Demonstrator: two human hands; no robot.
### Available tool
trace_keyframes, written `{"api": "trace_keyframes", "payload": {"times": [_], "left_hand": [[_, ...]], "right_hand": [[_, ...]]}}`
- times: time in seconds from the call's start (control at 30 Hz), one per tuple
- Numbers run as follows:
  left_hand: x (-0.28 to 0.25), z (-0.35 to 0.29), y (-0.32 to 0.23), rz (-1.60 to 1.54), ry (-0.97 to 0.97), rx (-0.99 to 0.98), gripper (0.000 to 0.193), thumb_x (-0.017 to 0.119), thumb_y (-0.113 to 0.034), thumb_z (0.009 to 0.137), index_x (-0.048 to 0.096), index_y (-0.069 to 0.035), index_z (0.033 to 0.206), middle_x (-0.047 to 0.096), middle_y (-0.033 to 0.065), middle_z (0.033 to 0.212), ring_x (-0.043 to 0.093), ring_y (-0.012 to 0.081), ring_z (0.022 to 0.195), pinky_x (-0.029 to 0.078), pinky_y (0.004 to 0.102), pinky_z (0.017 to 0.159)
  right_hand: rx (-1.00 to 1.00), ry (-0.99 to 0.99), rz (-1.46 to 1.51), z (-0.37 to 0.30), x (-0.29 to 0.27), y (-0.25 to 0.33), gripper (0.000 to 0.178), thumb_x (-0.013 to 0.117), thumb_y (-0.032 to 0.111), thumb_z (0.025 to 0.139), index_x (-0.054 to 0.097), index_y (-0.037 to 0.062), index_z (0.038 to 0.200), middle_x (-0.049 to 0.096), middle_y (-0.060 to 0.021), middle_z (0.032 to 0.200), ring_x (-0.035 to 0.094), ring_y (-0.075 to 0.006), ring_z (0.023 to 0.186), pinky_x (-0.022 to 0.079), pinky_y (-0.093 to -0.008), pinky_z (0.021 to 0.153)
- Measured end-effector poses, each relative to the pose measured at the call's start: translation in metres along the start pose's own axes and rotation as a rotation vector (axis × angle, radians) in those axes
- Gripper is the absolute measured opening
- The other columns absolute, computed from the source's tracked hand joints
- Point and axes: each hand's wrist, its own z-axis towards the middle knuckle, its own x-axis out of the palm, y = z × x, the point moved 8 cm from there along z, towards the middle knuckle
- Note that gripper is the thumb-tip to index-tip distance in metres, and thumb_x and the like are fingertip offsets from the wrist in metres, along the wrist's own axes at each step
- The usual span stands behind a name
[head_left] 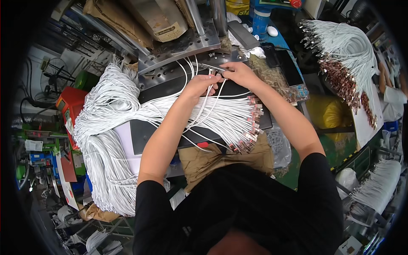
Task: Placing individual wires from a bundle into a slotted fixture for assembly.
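My left hand [202,86] is closed round a white cable [206,102] whose end, with a small connector [211,72], sticks up by its fingertips. Right beside it, my right hand [241,75] is pinched closed; its fingertips meet the end of a thin metal strip [216,67]. What exactly they grip is hidden. Below both hands a fan of white cables [212,119] lies across a black board [146,138], the reddish-brown and metal connector ends [250,131] pointing right. Several more cables run up beneath the steel press plate [178,53].
Large coiled bundles of white cables [108,102] are heaped at the left. A steel press with upright posts [193,17] stands ahead. A dark phone-like slab [288,67] and a blue bottle [260,23] are at the far right. More cables [344,46] hang farther right.
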Motion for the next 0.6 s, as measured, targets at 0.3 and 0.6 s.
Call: {"api": "trace_keyframes", "payload": {"times": [0.3, 0.6], "left_hand": [[-0.022, -0.003, 0.000, -0.035, -0.122, 0.099, 0.021, 0.069, -0.024, 0.091, 0.070, -0.003, 0.095, 0.065, 0.0003, 0.078, 0.061, 0.0104, 0.066, 0.048, 0.0225, 0.061], [-0.012, 0.000, 0.001, -0.021, -0.219, 0.175, 0.018, 0.069, -0.021, 0.089, 0.068, -0.004, 0.088, 0.065, 0.0012, 0.077, 0.062, 0.0095, 0.066, 0.048, 0.0229, 0.060]], "right_hand": [[0.086, -0.019, 0.031, -0.014, -0.019, 0.023, 0.043, 0.079, 0.025, 0.085, 0.067, -0.0028, 0.115, 0.071, -0.0074, 0.094, 0.064, -0.0096, 0.081, 0.050, -0.0240, 0.069], [-0.005, 0.048, -0.038, -0.019, -0.005, 0.020, 0.055, 0.082, 0.035, 0.078, 0.068, -0.0019, 0.116, 0.072, -0.0106, 0.094, 0.066, -0.0141, 0.082, 0.052, -0.0275, 0.073]]}}
